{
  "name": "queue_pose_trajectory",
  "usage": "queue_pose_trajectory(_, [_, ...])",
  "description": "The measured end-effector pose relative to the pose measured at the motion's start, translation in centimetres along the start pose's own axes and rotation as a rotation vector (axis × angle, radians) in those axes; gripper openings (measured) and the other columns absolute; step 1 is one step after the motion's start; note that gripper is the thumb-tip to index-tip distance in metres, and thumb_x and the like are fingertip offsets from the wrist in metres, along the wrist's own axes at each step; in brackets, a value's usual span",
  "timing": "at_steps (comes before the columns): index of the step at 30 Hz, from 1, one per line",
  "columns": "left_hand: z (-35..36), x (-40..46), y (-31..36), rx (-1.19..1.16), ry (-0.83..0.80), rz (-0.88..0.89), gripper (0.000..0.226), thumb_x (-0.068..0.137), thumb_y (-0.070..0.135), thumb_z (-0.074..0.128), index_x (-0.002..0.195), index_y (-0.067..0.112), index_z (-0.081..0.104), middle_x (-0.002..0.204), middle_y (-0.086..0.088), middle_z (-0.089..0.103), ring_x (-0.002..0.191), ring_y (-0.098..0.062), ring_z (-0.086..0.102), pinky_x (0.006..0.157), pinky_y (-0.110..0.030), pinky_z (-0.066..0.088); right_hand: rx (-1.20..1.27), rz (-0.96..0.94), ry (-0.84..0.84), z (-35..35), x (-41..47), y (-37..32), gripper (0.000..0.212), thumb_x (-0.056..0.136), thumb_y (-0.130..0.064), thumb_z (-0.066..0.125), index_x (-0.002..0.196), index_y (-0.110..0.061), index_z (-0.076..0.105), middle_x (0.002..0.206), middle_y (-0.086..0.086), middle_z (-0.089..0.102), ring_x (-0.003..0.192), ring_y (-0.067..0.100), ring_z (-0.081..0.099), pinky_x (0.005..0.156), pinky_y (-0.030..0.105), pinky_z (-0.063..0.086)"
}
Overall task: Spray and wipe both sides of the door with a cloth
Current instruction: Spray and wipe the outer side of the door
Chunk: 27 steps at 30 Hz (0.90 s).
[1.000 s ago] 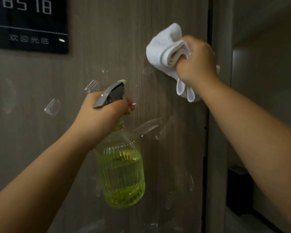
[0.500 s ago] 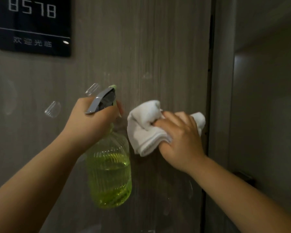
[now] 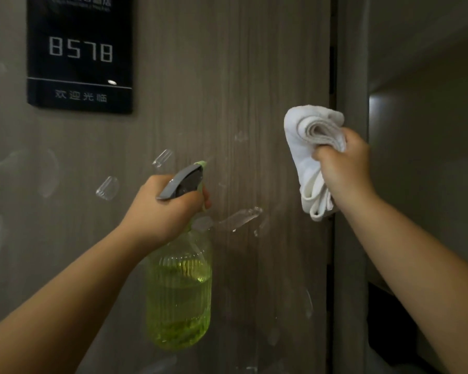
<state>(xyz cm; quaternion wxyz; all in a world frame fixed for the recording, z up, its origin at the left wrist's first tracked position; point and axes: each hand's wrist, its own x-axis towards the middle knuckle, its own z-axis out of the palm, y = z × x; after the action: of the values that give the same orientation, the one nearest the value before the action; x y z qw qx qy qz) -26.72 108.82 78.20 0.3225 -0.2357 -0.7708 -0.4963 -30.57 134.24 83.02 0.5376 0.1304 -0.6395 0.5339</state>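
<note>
A grey-brown wood-grain door fills the view, with wet streaks and smears on its face. My left hand grips the neck and grey trigger head of a clear ribbed spray bottle, about half full of yellow-green liquid, held close to the door. My right hand grips a bunched white cloth against the door near its right edge, at about the height of the bottle's nozzle.
A black number plate reading 8578 is fixed at the upper left of the door. The grey door frame runs down the right side, with a dim wall and a dark opening beyond it.
My right hand swept the cloth down from the upper right to beside the bottle, then back up and right to the door's edge. The left hand with the bottle stayed roughly where it was.
</note>
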Motion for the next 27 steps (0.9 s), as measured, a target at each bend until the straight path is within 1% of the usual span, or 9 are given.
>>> queue_pose_trajectory(5, [-0.5,0.1,0.4,0.035,0.006,0.002,0.025,0.076,0.019,0.059,0.051,0.017,0.063,0.042,0.006,0.051,0.036,-0.003,0.042,0.039,-0.017,0.032,0.006,0.019,-0.021,0.4,-0.4,-0.1,0.019,0.087,0.0,0.054,0.092,-0.017,0.061,0.079,-0.008,0.06,0.069,-0.002,0.054,0.048,0.0,0.036])
queue_pose_trajectory(8, [-0.9,0.1,0.4,0.024,-0.008,0.011,0.017,0.065,0.026,0.054,0.054,0.016,0.064,0.043,0.006,0.049,0.037,-0.005,0.04,0.038,-0.018,0.03,-0.002,0.021,-0.024,0.7,-0.5,-0.2,0.017,0.088,-0.002,0.053,0.094,-0.016,0.061,0.078,-0.01,0.059,0.069,0.0,0.055,0.047,0.0,0.036])
queue_pose_trajectory(11, [-1.4,0.2,0.3,-0.018,-0.015,0.032,0.013,0.078,0.018,0.064,0.071,0.011,0.072,0.06,-0.009,0.054,0.046,-0.01,0.044,0.041,-0.018,0.034,-0.031,-0.032,-0.04,1.2,-0.3,-1.0,0.021,0.087,-0.002,0.054,0.086,-0.022,0.058,0.078,-0.011,0.059,0.071,0.002,0.056,0.052,0.004,0.039])
queue_pose_trajectory(14, [-2.1,0.6,0.2,-0.022,-0.014,0.048,0.012,0.08,0.019,0.065,0.082,0.012,0.075,0.078,-0.026,0.064,0.063,-0.02,0.055,0.051,-0.026,0.041,-0.097,-0.158,-0.028,2.6,0.3,-2.2,0.019,0.082,-0.007,0.052,0.077,-0.026,0.054,0.078,-0.009,0.06,0.078,0.013,0.06,0.067,0.026,0.048])
queue_pose_trajectory(16, [-2.4,0.8,0.3,-0.042,-0.005,0.081,0.011,0.082,0.019,0.066,0.083,0.013,0.076,0.088,-0.024,0.067,0.066,-0.022,0.058,0.052,-0.024,0.043,-0.173,-0.261,-0.036,3.9,0.9,-3.1,0.009,0.08,-0.017,0.051,0.085,-0.021,0.058,0.085,-0.003,0.064,0.085,0.022,0.061,0.076,0.042,0.051])
queue_pose_trajectory(18, [-2.8,0.9,0.4,-0.086,0.0,0.087,0.024,0.074,0.026,0.067,0.086,0.007,0.075,0.09,-0.024,0.067,0.07,-0.026,0.06,0.054,-0.025,0.045,-0.286,-0.345,-0.074,5.3,1.3,-3.9,0.016,0.082,-0.024,0.053,0.096,-0.02,0.061,0.098,0.0,0.064,0.095,0.027,0.06,0.084,0.049,0.049])
queue_pose_trajectory(20, [-3.2,2.0,-0.6,-0.131,0.004,0.067,0.039,0.062,0.034,0.067,0.086,0.003,0.073,0.085,-0.026,0.064,0.074,-0.027,0.062,0.055,-0.025,0.047,-0.41,-0.388,-0.068,6.7,1.4,-3.9,0.021,0.086,-0.024,0.058,0.106,-0.019,0.06,0.108,0.001,0.062,0.102,0.028,0.056,0.09,0.047,0.045])
queue_pose_trajectory(22, [-3.6,3.8,-2.4,-0.192,0.06,-0.001,0.032,0.05,0.039,0.072,0.073,0.016,0.074,0.079,-0.023,0.065,0.09,-0.043,0.067,0.065,-0.038,0.05,-0.473,-0.416,-0.037,7.6,0.6,-3.3,0.024,0.087,-0.023,0.058,0.11,-0.017,0.059,0.109,0.003,0.061,0.103,0.029,0.056,0.09,0.046,0.044])
queue_pose_trajectory(27, [-4.7,6.4,-5.5,-0.249,0.09,-0.017,0.028,0.044,0.038,0.068,0.067,0.022,0.073,0.087,-0.024,0.067,0.102,-0.056,0.059,0.078,-0.051,0.048,-0.534,-0.586,-0.135,8.4,-4.3,-1.9,0.037,0.074,-0.031,0.043,0.1,-0.014,0.063,0.09,0.008,0.062,0.081,0.034,0.056,0.071,0.041,0.044])
